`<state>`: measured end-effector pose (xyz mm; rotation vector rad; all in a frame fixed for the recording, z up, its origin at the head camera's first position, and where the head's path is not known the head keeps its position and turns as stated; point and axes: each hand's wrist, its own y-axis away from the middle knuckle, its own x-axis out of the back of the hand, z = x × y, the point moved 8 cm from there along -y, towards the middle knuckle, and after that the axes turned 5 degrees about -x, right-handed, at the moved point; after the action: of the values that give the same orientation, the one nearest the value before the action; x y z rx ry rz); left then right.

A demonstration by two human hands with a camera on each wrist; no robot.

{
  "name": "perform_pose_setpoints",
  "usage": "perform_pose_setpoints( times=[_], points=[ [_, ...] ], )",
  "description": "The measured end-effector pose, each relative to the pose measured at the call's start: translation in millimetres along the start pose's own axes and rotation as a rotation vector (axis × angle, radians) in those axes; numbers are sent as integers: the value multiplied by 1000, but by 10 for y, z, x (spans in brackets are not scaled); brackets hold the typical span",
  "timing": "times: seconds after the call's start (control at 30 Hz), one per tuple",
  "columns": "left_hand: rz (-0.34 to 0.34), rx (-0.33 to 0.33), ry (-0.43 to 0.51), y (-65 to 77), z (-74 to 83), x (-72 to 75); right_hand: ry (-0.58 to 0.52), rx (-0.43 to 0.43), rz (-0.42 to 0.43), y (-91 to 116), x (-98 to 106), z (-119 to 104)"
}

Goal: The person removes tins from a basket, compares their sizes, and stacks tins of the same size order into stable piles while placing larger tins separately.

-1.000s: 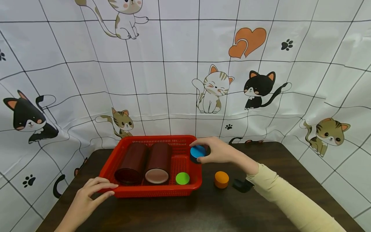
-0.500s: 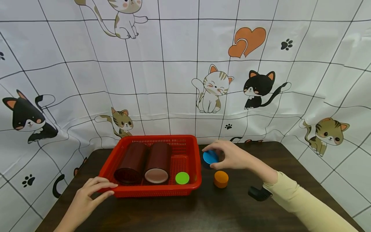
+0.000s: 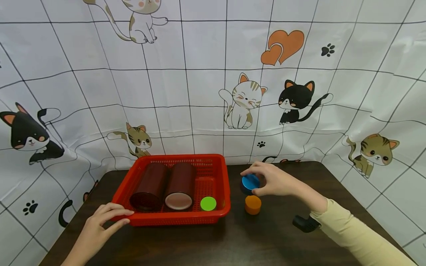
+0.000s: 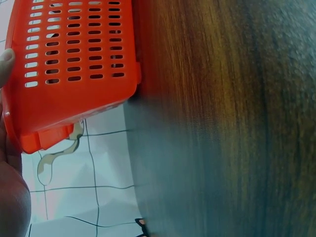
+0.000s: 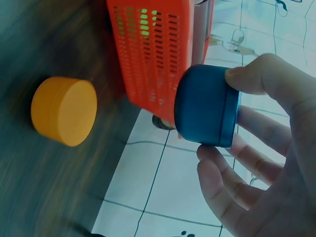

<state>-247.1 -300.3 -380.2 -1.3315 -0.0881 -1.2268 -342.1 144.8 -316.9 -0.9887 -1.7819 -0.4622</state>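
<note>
My right hand [image 3: 277, 180] pinches a small blue round jar [image 3: 249, 182] between thumb and fingers, to the right of the red plastic basket [image 3: 173, 221]. In the right wrist view this jar [image 5: 202, 106] is held off the dark table, its lid seam toward the palm. An orange round jar [image 3: 253, 205] stands on the table just in front of it. At the basket's front left corner, my left hand [image 3: 96, 229] grips the rim, with the thumb on the outside. Inside the basket lie two brown cylinders [image 3: 181, 181] and a light green round jar [image 3: 208, 204].
Dark wood table [image 3: 206, 247] extends in front and to the right of the basket. A white sheet [image 3: 199, 92] with grid lines and cartoon cats hangs behind and at both sides. A black device [image 3: 305, 223] sits under my right wrist.
My right hand has carried the blue jar from over the basket's right rim rightward, to a spot behind the orange jar. The left hand keeps its grip on the basket.
</note>
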Motion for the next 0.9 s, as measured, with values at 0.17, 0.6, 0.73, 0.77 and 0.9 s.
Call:
perform_pose_setpoints(
  times=[0.17,0.6,0.73,0.77,0.9],
  points=[
    [-5,-1,-7,-4,1,4,5,12,-34,8,-30,54],
    [-13,6,-2,8,-28,-10,-36,15,-121,2,-170,255],
    [-15,0,8,4,-22,-10,-31,4,-132,-1,-207,300],
    [-14,0,8,3,-21,-9,-33,4,-137,-2,-220,309],
    [-11,-5,11,4,-17,-6,-37,-4,-169,-2,-294,346]
  ],
)
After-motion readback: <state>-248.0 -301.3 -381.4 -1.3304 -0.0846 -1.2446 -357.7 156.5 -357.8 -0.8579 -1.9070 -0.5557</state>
